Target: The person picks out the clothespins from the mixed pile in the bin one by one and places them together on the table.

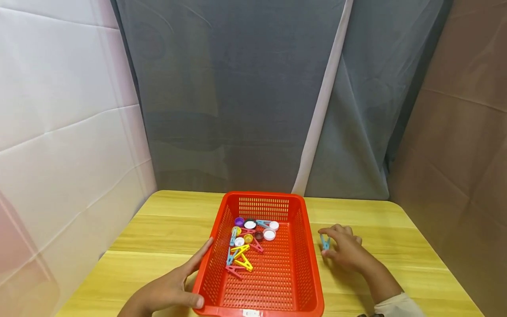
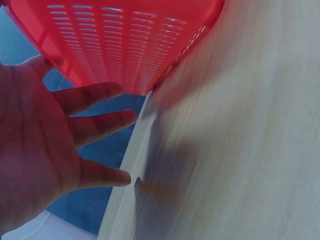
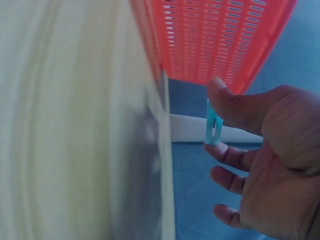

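Note:
A light blue clothespin [image 1: 325, 242] is pinched between the thumb and forefinger of my right hand [image 1: 345, 248], just right of the basket and above the table. The right wrist view shows the same clothespin [image 3: 213, 125] upright between thumb and fingertip, the other fingers loosely bent. My left hand [image 1: 170, 281] rests against the left rim of the red basket [image 1: 313, 281], thumb near its front corner. In the left wrist view the left hand [image 2: 45, 135] has its fingers spread and fairly straight beside the basket wall [image 2: 120, 40].
Inside the basket, towards its left side, lie yellow clothespins [image 1: 242, 257], pink clothespins [image 1: 236, 270], more blue ones, and several round caps such as a purple cap [image 1: 239, 221] and a white cap [image 1: 269, 234]. The wooden table [image 1: 396, 246] ends at a grey curtain [image 1: 245, 97].

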Tool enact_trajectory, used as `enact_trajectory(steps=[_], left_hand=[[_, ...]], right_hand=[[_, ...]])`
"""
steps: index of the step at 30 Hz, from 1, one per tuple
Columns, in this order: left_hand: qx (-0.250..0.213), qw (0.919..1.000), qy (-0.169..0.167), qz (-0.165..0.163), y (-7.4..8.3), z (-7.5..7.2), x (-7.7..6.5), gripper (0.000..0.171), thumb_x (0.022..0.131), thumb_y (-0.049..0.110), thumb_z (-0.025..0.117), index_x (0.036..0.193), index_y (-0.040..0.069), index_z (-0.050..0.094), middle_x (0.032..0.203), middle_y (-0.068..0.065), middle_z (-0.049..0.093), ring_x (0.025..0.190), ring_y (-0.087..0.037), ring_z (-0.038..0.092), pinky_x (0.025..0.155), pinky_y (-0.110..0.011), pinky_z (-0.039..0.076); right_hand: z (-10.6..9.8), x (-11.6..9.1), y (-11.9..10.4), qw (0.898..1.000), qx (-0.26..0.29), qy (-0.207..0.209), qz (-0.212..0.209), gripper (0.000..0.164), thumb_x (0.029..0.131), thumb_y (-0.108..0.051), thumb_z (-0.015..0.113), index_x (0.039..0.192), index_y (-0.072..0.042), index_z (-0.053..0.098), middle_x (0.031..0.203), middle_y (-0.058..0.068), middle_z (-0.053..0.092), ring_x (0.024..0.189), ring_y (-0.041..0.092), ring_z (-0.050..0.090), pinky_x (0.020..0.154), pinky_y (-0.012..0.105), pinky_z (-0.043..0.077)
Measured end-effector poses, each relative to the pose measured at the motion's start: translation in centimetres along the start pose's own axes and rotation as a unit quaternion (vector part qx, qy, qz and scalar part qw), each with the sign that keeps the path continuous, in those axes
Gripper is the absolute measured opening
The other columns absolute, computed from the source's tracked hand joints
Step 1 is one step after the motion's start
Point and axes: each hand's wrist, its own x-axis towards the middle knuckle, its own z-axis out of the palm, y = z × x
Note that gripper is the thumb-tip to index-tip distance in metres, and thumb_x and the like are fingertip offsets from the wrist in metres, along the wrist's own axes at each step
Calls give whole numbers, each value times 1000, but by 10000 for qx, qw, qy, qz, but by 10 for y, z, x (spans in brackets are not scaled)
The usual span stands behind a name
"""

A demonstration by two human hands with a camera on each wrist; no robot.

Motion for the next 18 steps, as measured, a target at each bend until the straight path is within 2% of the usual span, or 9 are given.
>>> enact_trajectory(steps=[6, 9, 12, 15, 16, 18], left_hand=[[-108, 9999, -18, -33, 1, 0, 0, 117, 97, 44, 81, 173, 48, -7, 181, -23, 13, 161, -54, 22, 110, -24, 48], [-227, 9997, -31, -32, 1, 2, 0, 118, 96, 43, 82, 173, 48, -7, 180, -24, 13, 161, -54, 25, 108, -22, 50], [-162, 9999, -5, -15, 1, 1, 0, 118, 97, 44, 82, 173, 48, -7, 180, -24, 14, 161, -56, 23, 116, -41, 50], [-67, 10000, 6, 33, 0, 0, 0, 117, 97, 45, 81, 173, 48, -8, 181, -23, 14, 161, -56, 20, 119, -62, 44], [-28, 10000, 22, 37, 0, 0, 0, 117, 97, 44, 81, 173, 48, -7, 181, -22, 15, 162, -56, 19, 119, -67, 41], [-44, 10000, 5, 69, 0, 1, 1, 117, 97, 43, 81, 173, 47, -7, 180, -23, 16, 162, -56, 20, 119, -68, 40]], right_hand=[[8, 3, 2, 9996, -45, -157, 230, 55, 92, -19, 88, 144, -15, 69, 132, 8, 63, 126, 35, 48, 91, 54, 34], [11, 4, 3, 9993, -1, -256, 273, 56, 91, -21, 89, 143, -15, 69, 129, 6, 63, 122, 32, 47, 88, 50, 34], [13, 5, 4, 9991, 56, -318, 263, 57, 90, -22, 89, 143, -14, 69, 127, 6, 63, 119, 29, 48, 87, 47, 36], [13, 4, 6, 9987, 134, -416, 251, 57, 91, -24, 89, 143, -13, 69, 125, 5, 63, 117, 26, 49, 91, 49, 42], [14, 4, 7, 9986, 167, -447, 229, 57, 91, -24, 89, 143, -12, 69, 124, 5, 63, 116, 26, 49, 93, 49, 44], [14, 4, 10, 9982, 252, -534, 142, 57, 92, -24, 88, 143, -10, 68, 122, 6, 62, 116, 25, 50, 96, 49, 48]])
